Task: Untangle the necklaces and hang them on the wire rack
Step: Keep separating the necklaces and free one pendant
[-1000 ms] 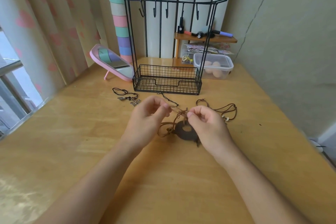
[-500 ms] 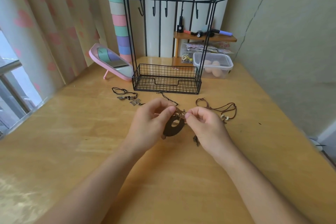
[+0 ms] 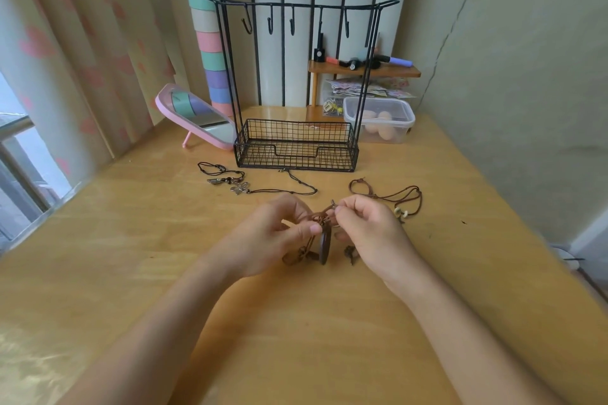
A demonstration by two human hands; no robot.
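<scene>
Hands pinch a knot of brown cords above the tabletop

Fingers of both hands meet over the middle of the wooden tabletop [image 3: 131,273], each pinching the same tangle of brown cord. The left hand [image 3: 268,237] has thumb and forefinger closed on the brown cords [image 3: 317,215] from the left side; the right hand [image 3: 368,227] nips them from the right, its fingers curled in. Below the pinch hangs a dark round pendant [image 3: 324,246], turned edge-on to the camera, with looser loops of cord and a small fitting trailing beneath the left hand. A small dark charm [image 3: 349,253] shows just under the right hand; whether it rests on the wood or dangles cannot be told.

Behind the right hand lies another brown necklace [image 3: 388,196] with pale beads, its loop spread flat on the tabletop. To the left, a black-cord necklace [image 3: 230,179] with a metal flower charm lies near the front of the rack, one strand running toward the hands.

The black wire rack [image 3: 296,148] stands upright at the far side of the tabletop, with a mesh basket at its base and a top bar of bare hooks. A pink-framed mirror [image 3: 197,115] leans just left of it, and a clear lidded container [image 3: 381,122] sits to its right, near a small wooden shelf [image 3: 362,71] holding pens.
</scene>
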